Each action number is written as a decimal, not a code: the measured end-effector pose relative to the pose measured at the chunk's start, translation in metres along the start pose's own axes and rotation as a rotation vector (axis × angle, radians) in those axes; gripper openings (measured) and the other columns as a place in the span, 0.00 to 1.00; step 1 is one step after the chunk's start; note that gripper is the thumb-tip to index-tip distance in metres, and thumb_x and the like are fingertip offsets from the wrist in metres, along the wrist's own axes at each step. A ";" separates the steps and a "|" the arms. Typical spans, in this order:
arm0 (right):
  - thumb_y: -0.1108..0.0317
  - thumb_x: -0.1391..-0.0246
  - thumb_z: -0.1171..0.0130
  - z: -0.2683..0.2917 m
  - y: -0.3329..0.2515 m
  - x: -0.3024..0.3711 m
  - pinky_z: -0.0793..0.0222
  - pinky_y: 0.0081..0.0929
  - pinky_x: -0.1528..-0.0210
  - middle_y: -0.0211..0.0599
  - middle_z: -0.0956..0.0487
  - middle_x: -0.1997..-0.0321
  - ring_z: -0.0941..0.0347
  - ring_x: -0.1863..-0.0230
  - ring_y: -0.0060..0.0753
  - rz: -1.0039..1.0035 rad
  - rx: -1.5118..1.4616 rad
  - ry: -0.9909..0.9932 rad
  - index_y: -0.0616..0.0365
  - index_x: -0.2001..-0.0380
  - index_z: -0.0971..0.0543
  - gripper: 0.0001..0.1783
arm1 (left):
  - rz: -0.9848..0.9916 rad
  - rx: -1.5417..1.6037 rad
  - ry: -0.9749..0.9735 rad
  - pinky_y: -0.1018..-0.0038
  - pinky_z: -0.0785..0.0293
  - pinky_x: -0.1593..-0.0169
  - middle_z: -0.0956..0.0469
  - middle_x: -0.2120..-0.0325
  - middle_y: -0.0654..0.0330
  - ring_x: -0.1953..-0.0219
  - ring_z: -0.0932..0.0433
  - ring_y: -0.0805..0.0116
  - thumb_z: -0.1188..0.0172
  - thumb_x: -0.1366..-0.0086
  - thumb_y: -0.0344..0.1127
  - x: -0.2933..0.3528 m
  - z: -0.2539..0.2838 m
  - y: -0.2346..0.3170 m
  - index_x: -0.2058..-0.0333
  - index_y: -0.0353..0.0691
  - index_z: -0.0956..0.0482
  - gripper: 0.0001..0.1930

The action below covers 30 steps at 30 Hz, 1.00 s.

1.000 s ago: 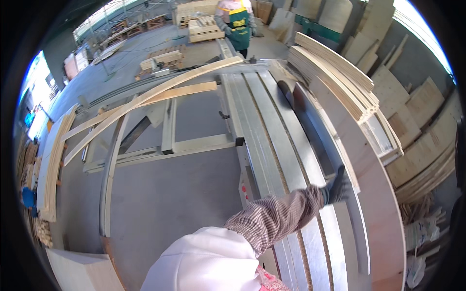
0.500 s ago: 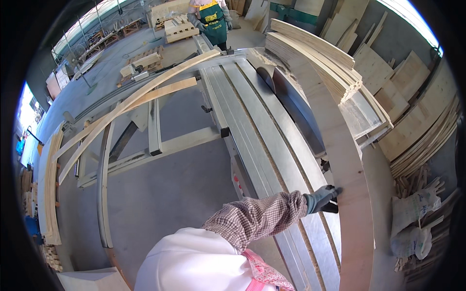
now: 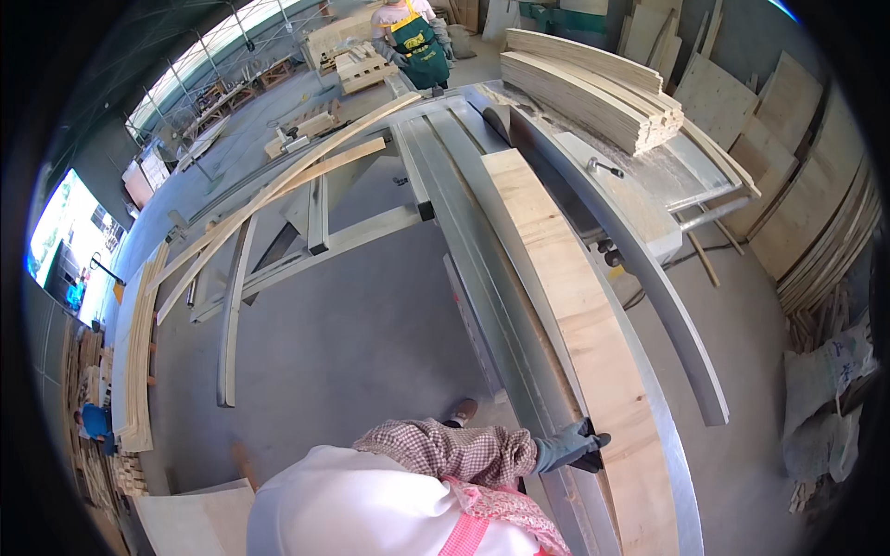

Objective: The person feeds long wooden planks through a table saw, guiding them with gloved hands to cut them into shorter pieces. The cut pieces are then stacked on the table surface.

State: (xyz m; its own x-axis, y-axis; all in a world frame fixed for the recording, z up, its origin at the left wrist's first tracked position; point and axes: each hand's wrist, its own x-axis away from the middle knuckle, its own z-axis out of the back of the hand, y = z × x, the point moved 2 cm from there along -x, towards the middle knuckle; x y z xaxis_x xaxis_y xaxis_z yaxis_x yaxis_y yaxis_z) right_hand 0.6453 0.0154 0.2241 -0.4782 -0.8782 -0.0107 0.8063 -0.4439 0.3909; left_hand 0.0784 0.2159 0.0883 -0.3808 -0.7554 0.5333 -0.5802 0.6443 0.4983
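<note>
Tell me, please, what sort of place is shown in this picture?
It is most likely a woodworking shop: a long wooden board extends over a slotted metal machine table, and a stack of wooden strips lies beyond it.

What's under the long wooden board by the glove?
Under the long board is a grey metal table, showing along both sides. Whatever is right beneath the wood is covered up.
</note>
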 end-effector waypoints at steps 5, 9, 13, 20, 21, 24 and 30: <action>0.53 0.46 0.49 -0.058 0.037 -0.061 0.34 0.28 0.84 0.27 0.23 0.78 0.30 0.84 0.31 0.428 0.410 0.366 0.48 0.63 0.23 0.14 | 0.088 -0.101 0.140 0.67 0.20 0.71 0.25 0.73 0.52 0.75 0.22 0.63 0.46 0.40 0.47 -0.020 -0.021 -0.031 0.62 0.34 0.33 0.19; 0.50 0.46 0.52 -0.048 -0.011 -0.098 0.30 0.36 0.73 0.39 0.23 0.69 0.27 0.73 0.41 0.176 0.251 0.344 0.50 0.52 0.29 0.22 | 0.320 -0.578 -0.099 0.68 0.23 0.80 0.23 0.79 0.47 0.80 0.22 0.59 0.54 0.38 0.44 -0.069 -0.019 -0.028 0.75 0.34 0.30 0.17; 0.49 0.46 0.53 0.012 -0.138 -0.079 0.36 0.45 0.53 0.46 0.28 0.51 0.31 0.52 0.47 0.214 -0.096 0.363 0.51 0.44 0.35 0.29 | -0.113 -0.813 0.206 0.75 0.27 0.76 0.23 0.82 0.55 0.82 0.24 0.69 0.48 0.40 0.44 -0.063 -0.029 0.031 0.72 0.36 0.27 0.15; 0.46 0.45 0.56 -0.008 -0.194 -0.051 0.52 0.52 0.43 0.41 0.38 0.40 0.45 0.39 0.44 0.226 -0.127 0.291 0.48 0.42 0.39 0.31 | -0.485 -1.622 1.004 0.53 0.57 0.39 0.46 0.43 0.43 0.40 0.51 0.45 0.49 0.45 0.55 -0.078 0.068 0.081 0.44 0.37 0.43 0.36; 0.46 0.45 0.57 -0.004 -0.195 -0.053 0.53 0.53 0.42 0.41 0.39 0.39 0.46 0.39 0.44 0.232 -0.124 0.270 0.48 0.41 0.39 0.31 | -0.335 -1.602 1.048 0.52 0.61 0.38 0.50 0.42 0.38 0.38 0.55 0.43 0.51 0.44 0.58 -0.084 0.073 0.081 0.42 0.34 0.47 0.40; 0.46 0.46 0.56 -0.005 -0.193 -0.068 0.54 0.52 0.42 0.41 0.39 0.39 0.47 0.38 0.44 0.255 -0.154 0.285 0.47 0.41 0.39 0.31 | -0.263 -1.572 1.125 0.50 0.65 0.38 0.55 0.44 0.28 0.39 0.59 0.35 0.54 0.44 0.61 -0.104 0.061 0.074 0.41 0.30 0.54 0.45; 0.44 0.46 0.56 -0.019 -0.182 -0.107 0.52 0.49 0.43 0.37 0.31 0.46 0.38 0.45 0.39 0.205 -0.220 0.343 0.45 0.47 0.32 0.27 | -0.457 -1.591 1.027 0.51 0.65 0.38 0.58 0.42 0.30 0.39 0.59 0.34 0.52 0.45 0.60 -0.141 0.058 0.076 0.41 0.31 0.53 0.44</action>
State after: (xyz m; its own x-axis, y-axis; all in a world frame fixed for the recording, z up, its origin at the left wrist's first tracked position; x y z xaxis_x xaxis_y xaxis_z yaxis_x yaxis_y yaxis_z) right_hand 0.5563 0.1863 0.1363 -0.1877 -0.9438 -0.2721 0.9449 -0.2492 0.2124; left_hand 0.0462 0.3650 0.0116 0.4250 -0.9041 0.0441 0.8029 0.3991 0.4427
